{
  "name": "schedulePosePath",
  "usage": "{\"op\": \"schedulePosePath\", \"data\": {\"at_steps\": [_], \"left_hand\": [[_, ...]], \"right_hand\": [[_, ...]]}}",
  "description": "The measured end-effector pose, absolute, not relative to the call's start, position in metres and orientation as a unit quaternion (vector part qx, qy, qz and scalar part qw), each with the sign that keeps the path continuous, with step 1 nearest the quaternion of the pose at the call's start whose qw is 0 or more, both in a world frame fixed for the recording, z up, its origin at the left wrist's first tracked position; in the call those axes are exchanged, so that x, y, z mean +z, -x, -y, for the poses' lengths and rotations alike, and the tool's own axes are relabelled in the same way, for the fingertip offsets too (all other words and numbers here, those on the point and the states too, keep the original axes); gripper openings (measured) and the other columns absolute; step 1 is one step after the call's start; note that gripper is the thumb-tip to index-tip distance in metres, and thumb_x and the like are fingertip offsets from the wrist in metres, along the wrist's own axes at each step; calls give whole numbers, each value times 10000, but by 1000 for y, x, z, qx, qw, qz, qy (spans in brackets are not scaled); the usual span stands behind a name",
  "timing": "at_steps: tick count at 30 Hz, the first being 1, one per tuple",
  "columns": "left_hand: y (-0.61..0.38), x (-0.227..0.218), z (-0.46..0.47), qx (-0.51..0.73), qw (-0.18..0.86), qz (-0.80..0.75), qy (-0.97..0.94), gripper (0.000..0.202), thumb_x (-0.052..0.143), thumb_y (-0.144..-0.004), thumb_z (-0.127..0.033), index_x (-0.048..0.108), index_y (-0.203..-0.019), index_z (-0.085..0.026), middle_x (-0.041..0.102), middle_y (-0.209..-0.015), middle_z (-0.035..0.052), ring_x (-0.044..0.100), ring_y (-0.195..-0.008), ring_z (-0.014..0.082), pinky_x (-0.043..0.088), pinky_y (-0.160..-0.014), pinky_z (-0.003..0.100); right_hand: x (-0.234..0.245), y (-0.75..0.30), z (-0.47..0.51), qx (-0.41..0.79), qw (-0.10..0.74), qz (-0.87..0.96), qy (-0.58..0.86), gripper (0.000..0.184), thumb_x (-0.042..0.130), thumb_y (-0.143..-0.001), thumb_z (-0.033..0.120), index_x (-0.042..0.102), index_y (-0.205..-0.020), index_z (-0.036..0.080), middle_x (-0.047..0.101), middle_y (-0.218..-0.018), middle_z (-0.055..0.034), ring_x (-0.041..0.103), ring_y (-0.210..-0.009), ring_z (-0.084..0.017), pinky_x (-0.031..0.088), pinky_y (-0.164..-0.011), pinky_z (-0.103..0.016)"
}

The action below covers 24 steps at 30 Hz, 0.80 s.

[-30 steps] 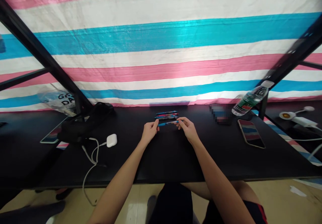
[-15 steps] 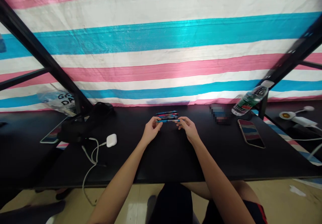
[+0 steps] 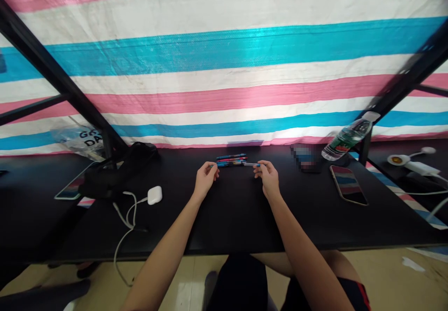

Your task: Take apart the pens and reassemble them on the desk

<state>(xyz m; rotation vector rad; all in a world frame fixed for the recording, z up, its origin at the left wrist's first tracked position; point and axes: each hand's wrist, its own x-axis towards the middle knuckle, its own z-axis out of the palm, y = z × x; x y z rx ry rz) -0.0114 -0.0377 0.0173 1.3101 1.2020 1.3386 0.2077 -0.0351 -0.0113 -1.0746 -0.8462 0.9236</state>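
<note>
A slim pale-and-blue pen section [image 3: 252, 164] is sitting in the pinch of the right hand [image 3: 268, 178], whose fingers are curling lightly around it, just in front of the row of pens [image 3: 231, 160]. The left hand [image 3: 206, 180] is pinching a small blue piece [image 3: 211, 165], though its fingers largely hide it. The hands are drawing apart, no longer sharing one blue pen between them; it appears to be separating into two parts, but the view is too small to be sure. The pens are lying on a black table [image 3: 238, 224], with a white earbud case [image 3: 154, 195] to the left, and a smartphone [image 3: 348, 185] and a water bottle [image 3: 346, 140] to the right.
</note>
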Motion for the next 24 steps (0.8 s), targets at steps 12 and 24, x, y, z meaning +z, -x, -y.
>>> {"op": "schedulePosePath", "data": {"at_steps": [12,24], "left_hand": [[8,19,41,533,453,-480,-529,203,594,-764,-318,592,-879,-150,602,-660,14,539,-544,101,424,-477,209],[8,24,42,543,433,-469,-545,204,585,-784,-334,600,-890,-161,578,-635,-5,493,-515,90,407,-487,219]], "right_hand": [[-13,-205,35,429,658,356,506,199,601,-679,358,571,-789,196,643,-671,-25,565,-554,-134,430,-429,-238],[-13,-205,35,425,650,365,513,198,594,-685,364,561,-788,197,639,-673,-28,571,-553,-143,427,-435,-248]]}}
